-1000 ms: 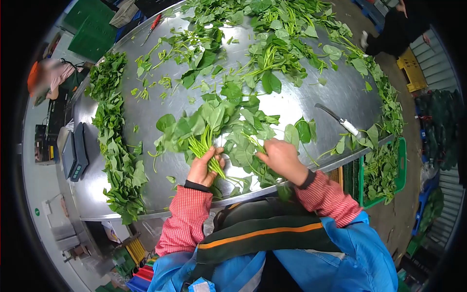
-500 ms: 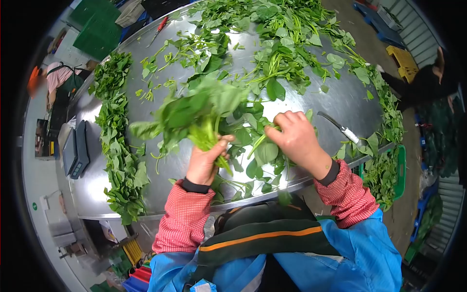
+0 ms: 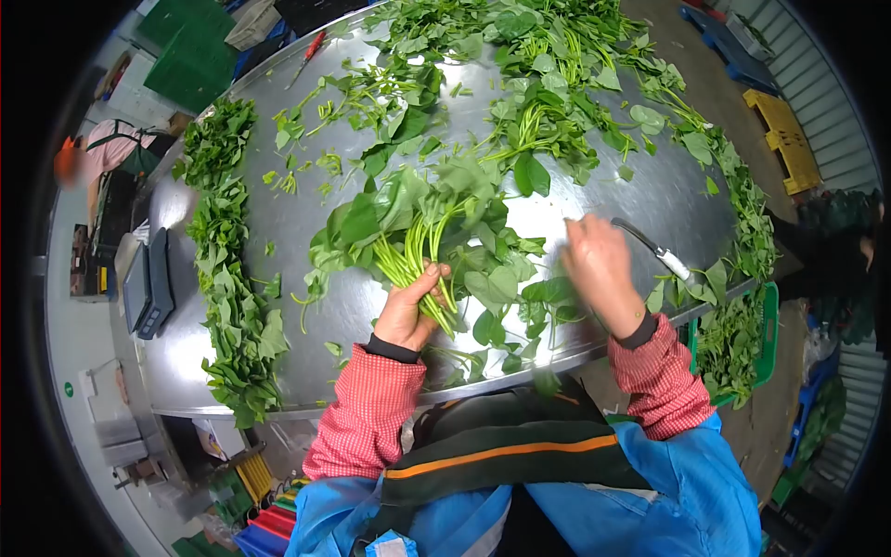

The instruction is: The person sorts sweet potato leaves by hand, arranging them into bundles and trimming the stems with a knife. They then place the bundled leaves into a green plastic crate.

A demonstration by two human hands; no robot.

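My left hand [image 3: 413, 311] is closed around the stems of a bunch of leafy greens [image 3: 401, 251], whose leaves fan out away from me. To its right, my right hand [image 3: 599, 269] is above the metal table [image 3: 650, 209], blurred by motion; its fingers look curled, and whether anything is between them is too smeared to tell. Loose leafy stems [image 3: 506, 288] lie between the two hands. Just right of my right hand rests a curved knife [image 3: 670, 262] with a pale handle.
Cut greens [image 3: 227, 269] line the table's left side, with more piles [image 3: 548, 121] at the back. Red-handled scissors [image 3: 314, 46] lie far left. A dark scale [image 3: 148, 288] stands at left, a green crate [image 3: 766, 334] at right. People are on both sides.
The bunch in my left hand has moved slightly right and its stems now show clearly. My right hand has moved right, away from the loose stems it was touching.
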